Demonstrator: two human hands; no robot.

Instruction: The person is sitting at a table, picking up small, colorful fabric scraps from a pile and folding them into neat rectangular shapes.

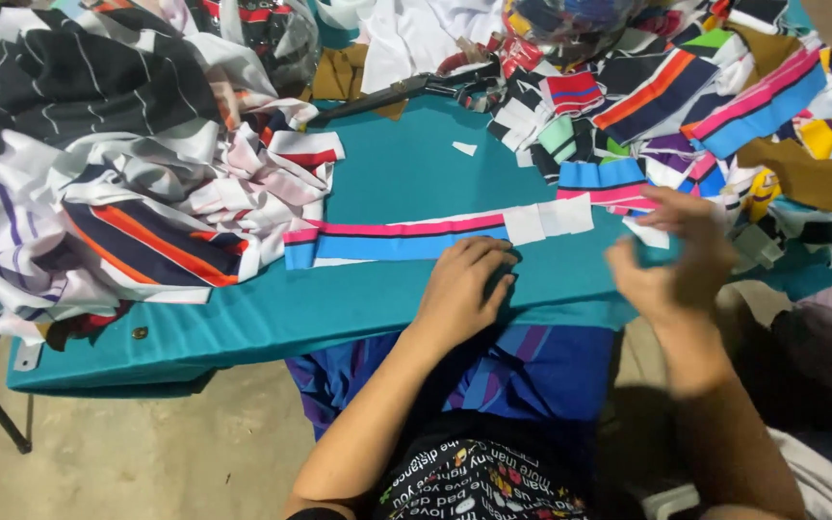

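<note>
A long fabric strip with pink, blue and white stripes [387,238] lies flat across a teal-covered table [243,318]. At the strip's right end sits a white patch [551,218]. My left hand [464,284] rests palm down on the table, its fingers touching the strip's near edge. Blurred by motion, my right hand [676,255] hovers just right of the white patch with its fingers apart and nothing visibly in it.
A big heap of striped fabric pieces [117,164] covers the table's left side. More colourful striped scraps [705,106] pile up at the back right. Dark scissors [406,89] lie at the back middle. A small white scrap [464,148] lies on the teal cloth.
</note>
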